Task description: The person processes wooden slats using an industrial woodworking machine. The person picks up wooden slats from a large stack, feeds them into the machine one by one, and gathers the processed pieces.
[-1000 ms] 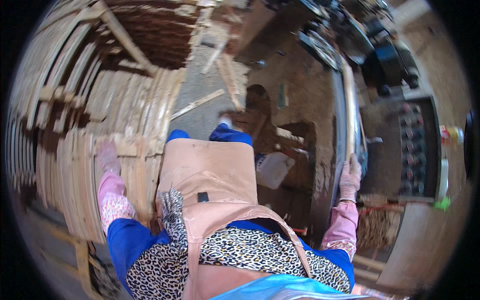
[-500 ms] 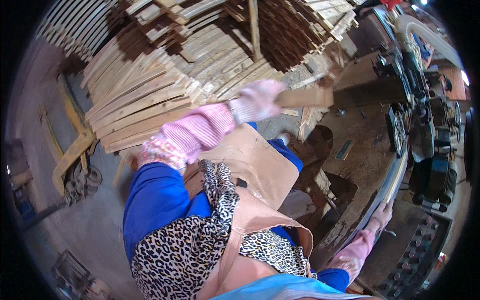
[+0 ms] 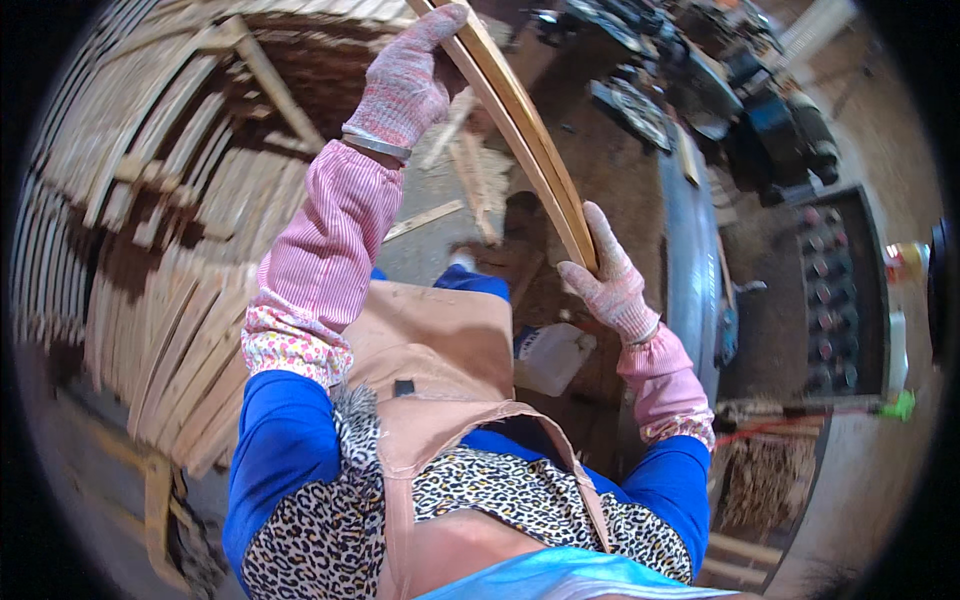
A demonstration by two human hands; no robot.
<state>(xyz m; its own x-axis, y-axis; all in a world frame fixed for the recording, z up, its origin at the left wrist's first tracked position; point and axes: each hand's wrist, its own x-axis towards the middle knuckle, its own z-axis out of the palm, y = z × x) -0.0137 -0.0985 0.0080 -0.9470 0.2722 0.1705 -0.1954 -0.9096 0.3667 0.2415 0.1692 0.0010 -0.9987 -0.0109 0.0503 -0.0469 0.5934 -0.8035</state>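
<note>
A long pale wooden strip point(image 3: 530, 135), with a dark line running along its length, slants from the upper edge down to the middle right. It is held up in both hands above the floor and the machine. My left hand point(image 3: 408, 88), in a speckled pink-white knit glove, grips it near the top of the picture; the far end is out of view. My right hand point(image 3: 612, 290), gloved alike, is closed around the near end, thumb on one side and fingers on the other. Pink striped sleeve covers show on both forearms.
Stacked wooden strips point(image 3: 190, 350) lie at the left, with more piles behind. A machine with a metal rail point(image 3: 690, 280) and a motor point(image 3: 800, 140) stands on the right. Beyond the rail is a dark tray point(image 3: 830, 300) with round pieces. A whitish jug point(image 3: 553, 358) sits low between.
My right hand has left the machine's edge and now holds the strip's near end. My left hand has moved up and left with the wood. The view has turned.
</note>
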